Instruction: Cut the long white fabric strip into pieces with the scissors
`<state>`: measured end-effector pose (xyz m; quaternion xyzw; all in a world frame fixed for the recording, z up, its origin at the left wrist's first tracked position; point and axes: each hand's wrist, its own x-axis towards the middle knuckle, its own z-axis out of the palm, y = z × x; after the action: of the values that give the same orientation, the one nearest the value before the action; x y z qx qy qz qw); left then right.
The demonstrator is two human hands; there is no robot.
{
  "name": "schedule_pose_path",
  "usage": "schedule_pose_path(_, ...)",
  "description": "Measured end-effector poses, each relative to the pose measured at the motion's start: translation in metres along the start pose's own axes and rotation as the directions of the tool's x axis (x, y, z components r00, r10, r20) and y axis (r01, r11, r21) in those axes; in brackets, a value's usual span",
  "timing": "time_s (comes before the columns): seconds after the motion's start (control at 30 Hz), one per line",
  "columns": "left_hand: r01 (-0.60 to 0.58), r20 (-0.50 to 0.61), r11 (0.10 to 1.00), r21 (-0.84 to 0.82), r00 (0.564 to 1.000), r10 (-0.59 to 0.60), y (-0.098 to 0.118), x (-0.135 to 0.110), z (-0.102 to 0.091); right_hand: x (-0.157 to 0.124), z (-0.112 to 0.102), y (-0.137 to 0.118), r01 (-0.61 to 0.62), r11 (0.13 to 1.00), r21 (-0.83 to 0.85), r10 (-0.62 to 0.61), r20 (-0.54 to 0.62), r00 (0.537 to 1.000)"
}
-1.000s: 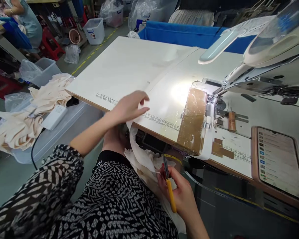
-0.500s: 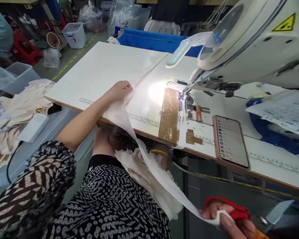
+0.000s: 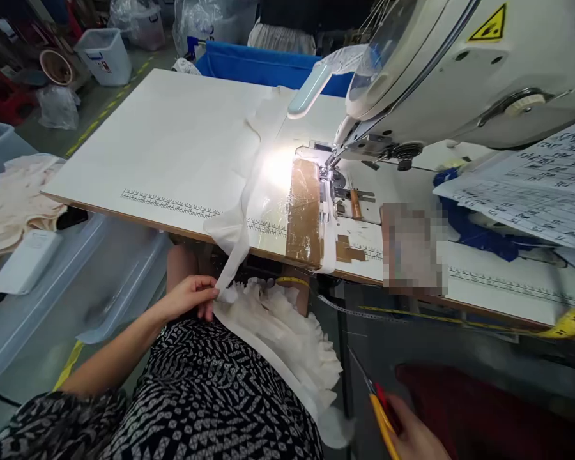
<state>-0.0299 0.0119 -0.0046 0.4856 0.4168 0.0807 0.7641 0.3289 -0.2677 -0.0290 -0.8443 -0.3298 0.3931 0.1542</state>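
At my lap's edge, my left hand (image 3: 191,297) is closed on a thin white fabric strip (image 3: 237,246). From there the strip runs up over the table edge and lies loosely across the tabletop. Ruffled cream fabric (image 3: 278,326) is bunched on my lap, just right of that hand. Low on the right, my right hand (image 3: 414,431) grips scissors (image 3: 381,409) with yellow and red handles. Their blades point up and left, apart from the fabric. The sewing machine (image 3: 412,96) stands above the lit part of the white table (image 3: 138,140).
A pixelated patch (image 3: 412,249) covers something right of the needle area. Paper sheets (image 3: 531,185) and blue cloth lie further right. A yellow tape measure (image 3: 570,319) crosses the front edge. Cream fabric pieces (image 3: 19,191) are heaped at the left by a plastic bin (image 3: 124,287).
My left hand has come down from the tabletop to my lap, on the strip. My right hand has let go of the strip's end and now holds only the scissors. The view has shifted.
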Motion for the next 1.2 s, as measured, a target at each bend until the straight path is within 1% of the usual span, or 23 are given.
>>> schedule_pose_path(0.03,0.004,-0.001,0.997,-0.073,1.0,-0.004,-0.005,0.0,0.006,0.004,0.006,-0.017,0.031,0.999,0.035,-0.033,0.047,0.998)
schedule_pose_path(0.07,0.003,-0.003,0.99,-0.137,1.0,-0.004,-0.009,0.0,0.012,0.007,0.014,-0.037,0.104,0.987,0.123,-0.113,0.063,0.992)
schedule_pose_path(0.1,-0.002,-0.008,0.982,-0.187,1.0,0.001,-0.012,0.0,0.018,0.01,0.021,-0.058,0.175,0.962,0.21,-0.203,0.12,0.972)
schedule_pose_path(0.13,-0.01,-0.012,0.976,-0.219,1.0,0.008,-0.014,0.0,0.024,0.012,0.029,-0.079,0.223,0.936,0.272,-0.284,0.212,0.935)
schedule_pose_path(0.17,-0.021,-0.016,0.971,-0.239,1.0,0.017,-0.015,-0.001,0.029,0.014,0.036,-0.099,0.262,0.911,0.319,-0.369,0.343,0.864)
schedule_pose_path(0.2,-0.032,-0.023,0.968,-0.25,0.999,0.028,-0.015,-0.002,0.033,0.016,0.042,-0.118,0.305,0.884,0.353,-0.44,0.416,0.796)
schedule_pose_path(0.23,-0.042,-0.028,0.966,-0.256,0.999,0.036,-0.016,-0.003,0.035,0.018,0.046,-0.134,0.349,0.868,0.352,-0.487,0.474,0.734)
schedule_pose_path(0.27,-0.047,-0.032,0.964,-0.262,0.999,0.04,-0.016,-0.005,0.037,0.021,0.05,-0.148,0.399,0.861,0.314,-0.508,0.512,0.693)
schedule_pose_path(0.3,-0.049,-0.039,0.962,-0.267,0.998,0.04,-0.016,-0.007,0.037,0.025,0.052,-0.159,0.451,0.854,0.259,-0.516,0.538,0.667)
schedule_pose_path(0.4,-0.054,-0.065,0.957,-0.284,0.997,0.037,-0.016,-0.013,0.035,0.039,0.056,-0.179,0.564,0.82,0.096,-0.499,0.6,0.625)
schedule_pose_path(0.5,-0.05,-0.085,0.955,-0.294,0.996,0.026,-0.014,-0.018,0.033,0.052,0.059,-0.187,0.607,0.794,0.035,-0.471,0.667,0.578)
schedule_pose_path(0.63,-0.037,-0.085,0.953,-0.3,0.996,0.012,-0.011,-0.019,0.032,0.063,0.066,-0.195,0.64,0.768,0.005,-0.456,0.707,0.541)
schedule_pose_path(0.73,-0.028,-0.08,0.952,-0.304,0.997,0.004,-0.011,-0.018,0.031,0.066,0.07,-0.203,0.686,0.728,-0.005,-0.494,0.69,0.529)
schedule_pose_path(0.8,-0.028,-0.079,0.95,-0.312,0.997,0.004,-0.012,-0.018,0.03,0.066,0.07,-0.208,0.726,0.687,-0.033,-0.529,0.663,0.53)
schedule_pose_path(0.87,-0.034,-0.08,0.946,-0.322,0.997,0.009,-0.013,-0.017,0.029,0.064,0.069,-0.213,0.762,0.643,-0.081,-0.555,0.636,0.536)
schedule_pose_path(0.97,-0.042,-0.084,0.944,-0.328,0.996,0.015,-0.015,-0.017,0.028,0.06,0.067,-0.217,0.785,0.593,-0.179,-0.569,0.597,0.565)
schedule_pose_path(1.03,-0.045,-0.087,0.944,-0.326,0.996,0.017,-0.016,-0.018,0.027,0.058,0.066,-0.218,0.788,0.568,-0.236,-0.571,0.577,0.584)
schedule_pose_path(1.2,-0.047,-0.085,0.947,-0.318,0.996,0.021,-0.016,-0.017,0.027,0.056,0.066,-0.217,0.792,0.527,-0.308,-0.582,0.548,0.601)
